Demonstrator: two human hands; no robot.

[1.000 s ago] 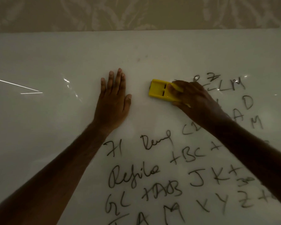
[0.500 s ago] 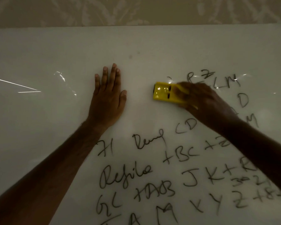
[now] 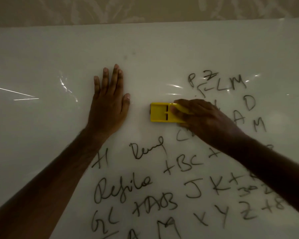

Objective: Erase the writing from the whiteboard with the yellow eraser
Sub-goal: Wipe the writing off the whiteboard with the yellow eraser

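A: Start with the hands. What is each one doing?

B: The right hand point(image 3: 202, 116) grips the eraser point(image 3: 162, 112), fingers curled over its right end and pressing it flat on the board point(image 3: 162, 49). The left hand point(image 3: 109, 104) lies flat on the board, fingers straight and close together, holding nothing.

A: Why the flat left palm?

B: My guess is it steadies the board, or the person leaning over it, while the other hand rubs. It rests on bare surface, just beside the eraser but not touching it.

A: And the eraser itself?

B: It sits near the middle of the board, between the two hands. Its long axis runs left to right, the free end pointing toward the left hand. Two dark slots cross its yellow top.

A: Why hold it at one end?

B: Probably so the pad stays flat and can be pushed sideways in long strokes.

A: How much is left?

B: Most of it, I judge. The writing point(image 3: 145, 187) fills the lower right, with more letters above and right of the right hand. A patterned wall point(image 3: 145, 9) shows beyond the board's far edge.
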